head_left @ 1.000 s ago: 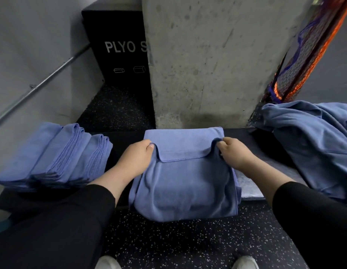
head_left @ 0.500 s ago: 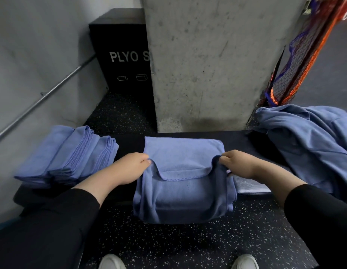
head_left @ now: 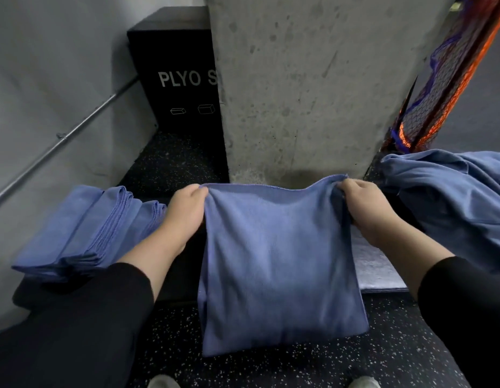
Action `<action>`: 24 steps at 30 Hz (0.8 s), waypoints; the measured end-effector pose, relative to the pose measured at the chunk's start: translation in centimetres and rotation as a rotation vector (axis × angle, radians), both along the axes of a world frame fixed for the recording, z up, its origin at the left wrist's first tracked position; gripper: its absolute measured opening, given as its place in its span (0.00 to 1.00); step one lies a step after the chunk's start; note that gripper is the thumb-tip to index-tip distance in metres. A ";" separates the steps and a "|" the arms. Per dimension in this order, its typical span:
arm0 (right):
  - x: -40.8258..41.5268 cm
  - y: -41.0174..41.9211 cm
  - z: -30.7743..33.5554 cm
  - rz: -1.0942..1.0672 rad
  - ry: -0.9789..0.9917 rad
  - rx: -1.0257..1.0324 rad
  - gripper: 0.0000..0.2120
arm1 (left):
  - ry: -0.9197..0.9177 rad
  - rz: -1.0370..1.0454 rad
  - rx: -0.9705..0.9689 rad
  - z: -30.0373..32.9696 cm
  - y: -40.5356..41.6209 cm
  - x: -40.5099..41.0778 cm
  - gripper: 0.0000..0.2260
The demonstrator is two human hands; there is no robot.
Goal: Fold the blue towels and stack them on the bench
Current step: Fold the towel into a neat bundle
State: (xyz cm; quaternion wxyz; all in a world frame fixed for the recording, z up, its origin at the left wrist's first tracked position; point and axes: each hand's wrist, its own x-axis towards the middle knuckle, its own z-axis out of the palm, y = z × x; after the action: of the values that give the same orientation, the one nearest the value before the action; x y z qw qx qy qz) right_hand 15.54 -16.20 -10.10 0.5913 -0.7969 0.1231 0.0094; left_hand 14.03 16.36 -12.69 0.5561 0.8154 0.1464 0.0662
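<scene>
A blue towel (head_left: 276,264), folded to a rough square, hangs in front of me over the dark bench (head_left: 176,287). My left hand (head_left: 185,212) grips its upper left corner and my right hand (head_left: 363,208) grips its upper right corner, stretching the top edge taut. A stack of folded blue towels (head_left: 86,233) lies on the bench at the left. A heap of unfolded blue towels (head_left: 453,203) lies on the bench at the right.
A concrete pillar (head_left: 299,88) rises right behind the bench. A black plyo box (head_left: 173,71) stands behind on the left, with a metal rail (head_left: 66,135) along the grey wall. An orange and blue net (head_left: 450,79) hangs at the right. A pale mat (head_left: 377,270) shows under my right forearm.
Both hands have lifted the towel off the bench by its top corners and moved apart. The flap that lay folded over is gone and the towel hangs flat.
</scene>
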 end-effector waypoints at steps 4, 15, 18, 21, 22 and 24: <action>1.6 0.0 -3.5 0.158 0.019 -0.507 0.14 | 0.086 -0.172 0.575 -3.0 -0.2 1.2 0.16; 3.8 -0.8 -5.0 0.098 0.005 -0.773 0.12 | 0.102 -0.079 0.773 -4.5 0.5 4.1 0.12; 3.7 -1.0 -6.3 0.172 -0.013 -0.906 0.10 | 0.063 -0.156 0.874 -5.5 0.4 3.9 0.12; 3.6 -0.9 -6.9 0.230 -0.042 -0.927 0.23 | 0.040 -0.283 0.992 -6.0 0.2 3.8 0.19; 3.6 -0.8 -7.0 0.258 -0.053 -0.927 0.25 | 0.025 -0.309 1.001 -6.0 0.1 3.9 0.18; 3.8 -0.7 -7.1 0.303 -0.055 -0.929 0.26 | 0.019 -0.325 1.028 -5.8 -0.1 4.1 0.18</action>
State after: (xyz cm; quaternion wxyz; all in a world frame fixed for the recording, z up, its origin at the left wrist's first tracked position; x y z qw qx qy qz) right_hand 19.36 -16.90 -17.18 0.1682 -0.9854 -0.0188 0.0185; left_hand 18.14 16.24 -18.47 0.0873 0.9952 -0.0279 0.0352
